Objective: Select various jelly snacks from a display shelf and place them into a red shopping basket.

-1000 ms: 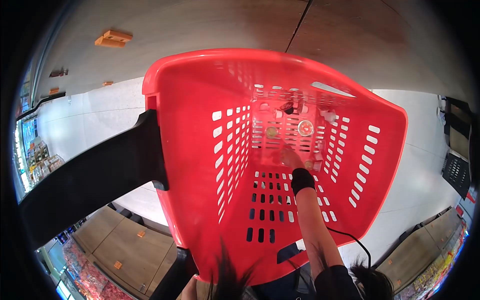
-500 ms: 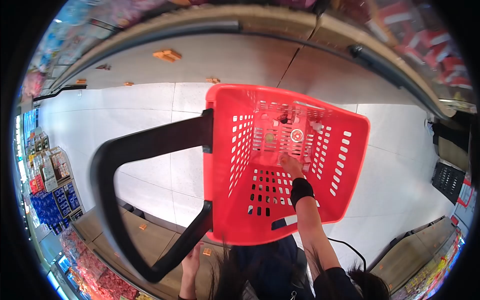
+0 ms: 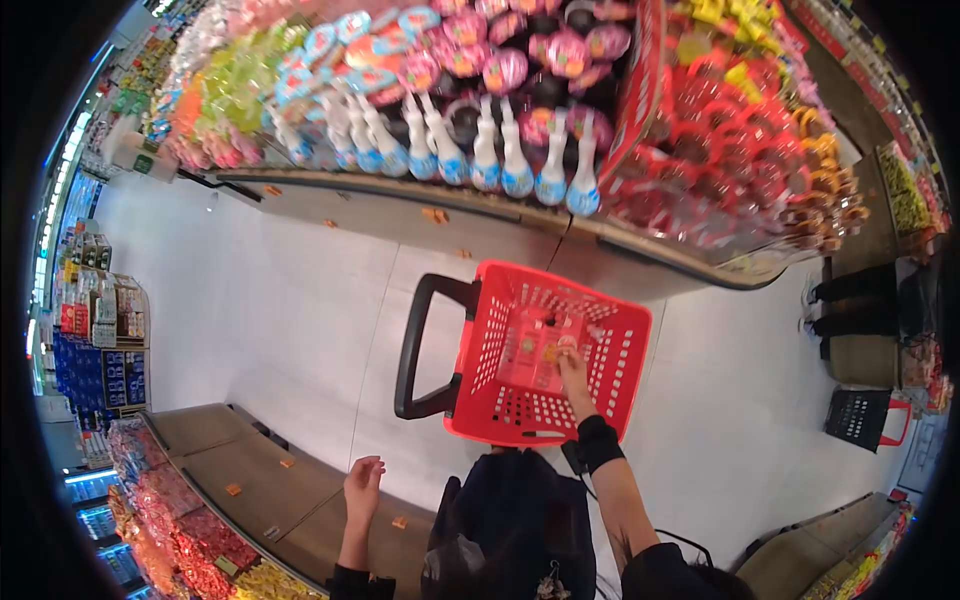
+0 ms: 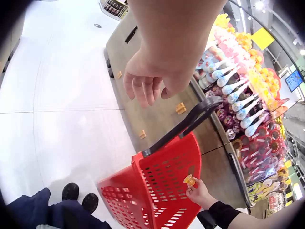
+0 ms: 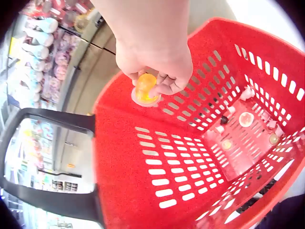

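Note:
My right hand (image 3: 572, 375) is over the red shopping basket (image 3: 638, 335), fingers and thumb curled round a small orange jelly cup (image 5: 146, 87) with a wide clear rim. The left wrist view also catches this cup (image 4: 190, 180) against the basket's perforated wall. Deep in the basket lie a round red-and-white piece (image 5: 246, 119), a pale yellowish cup (image 5: 227, 144) and several small pink and white pieces. Apart from the basket's black handle (image 3: 412, 345), my left hand (image 3: 363, 485) hangs in the air with loosely bent fingers and holds nothing.
Ahead is a shelf edge (image 3: 400, 192) with white-handled blue packs (image 3: 485, 150) and red packs (image 3: 730, 140). Behind to the left stands another display (image 3: 260, 480). A black basket (image 3: 857, 418) and a person's dark-clothed legs (image 3: 860, 290) are at the right.
The basket appears lower and farther away as the head view tilts up to the shelves. My right hand has risen from the basket's bottom with the jelly cup. My left hand shows more fully.

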`<state>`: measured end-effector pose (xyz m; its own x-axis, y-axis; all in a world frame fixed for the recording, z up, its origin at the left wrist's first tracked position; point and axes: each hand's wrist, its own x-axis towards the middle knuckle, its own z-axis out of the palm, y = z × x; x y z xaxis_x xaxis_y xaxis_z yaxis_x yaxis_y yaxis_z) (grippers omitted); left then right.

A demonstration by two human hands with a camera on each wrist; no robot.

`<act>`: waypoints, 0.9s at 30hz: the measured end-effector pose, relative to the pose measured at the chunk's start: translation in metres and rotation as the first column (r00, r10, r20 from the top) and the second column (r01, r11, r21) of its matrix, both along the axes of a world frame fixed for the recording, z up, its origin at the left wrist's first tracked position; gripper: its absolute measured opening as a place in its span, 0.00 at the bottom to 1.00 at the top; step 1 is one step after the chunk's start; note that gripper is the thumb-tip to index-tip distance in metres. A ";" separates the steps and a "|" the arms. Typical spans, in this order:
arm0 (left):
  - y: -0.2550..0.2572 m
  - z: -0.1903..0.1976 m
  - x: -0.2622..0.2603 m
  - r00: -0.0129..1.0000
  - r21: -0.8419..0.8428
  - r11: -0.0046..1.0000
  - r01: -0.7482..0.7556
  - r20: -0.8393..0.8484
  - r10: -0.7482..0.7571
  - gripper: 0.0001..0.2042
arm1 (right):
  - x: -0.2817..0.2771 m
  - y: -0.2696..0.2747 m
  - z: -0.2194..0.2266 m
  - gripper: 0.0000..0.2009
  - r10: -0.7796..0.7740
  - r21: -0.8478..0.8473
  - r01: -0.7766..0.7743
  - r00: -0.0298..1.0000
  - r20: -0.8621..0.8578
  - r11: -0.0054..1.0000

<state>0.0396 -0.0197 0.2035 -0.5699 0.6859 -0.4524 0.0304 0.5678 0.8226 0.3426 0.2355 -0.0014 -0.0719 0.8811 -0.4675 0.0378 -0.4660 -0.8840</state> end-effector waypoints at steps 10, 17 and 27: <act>0.041 0.099 0.017 0.990 0.287 0.950 0.125 -0.097 -0.101 0.08 | -0.019 -0.007 0.180 0.07 0.034 0.206 0.000 0.987 -0.159 0.979; 0.054 0.129 0.041 0.982 0.397 0.899 0.186 -0.069 -0.173 0.08 | -0.040 -0.032 0.266 0.08 0.170 0.294 -0.109 0.966 -0.193 0.950; 0.083 0.197 0.065 0.939 0.512 0.799 0.317 -0.049 -0.341 0.14 | -0.059 -0.065 0.363 0.08 0.432 0.395 -0.297 0.845 -0.315 0.869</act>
<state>0.1044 0.0636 0.4002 -0.2562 0.9666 -0.0092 0.0971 0.0352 0.9947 0.2839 0.1709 0.3612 -0.5304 0.8471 -0.0334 -0.2218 -0.1767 -0.9589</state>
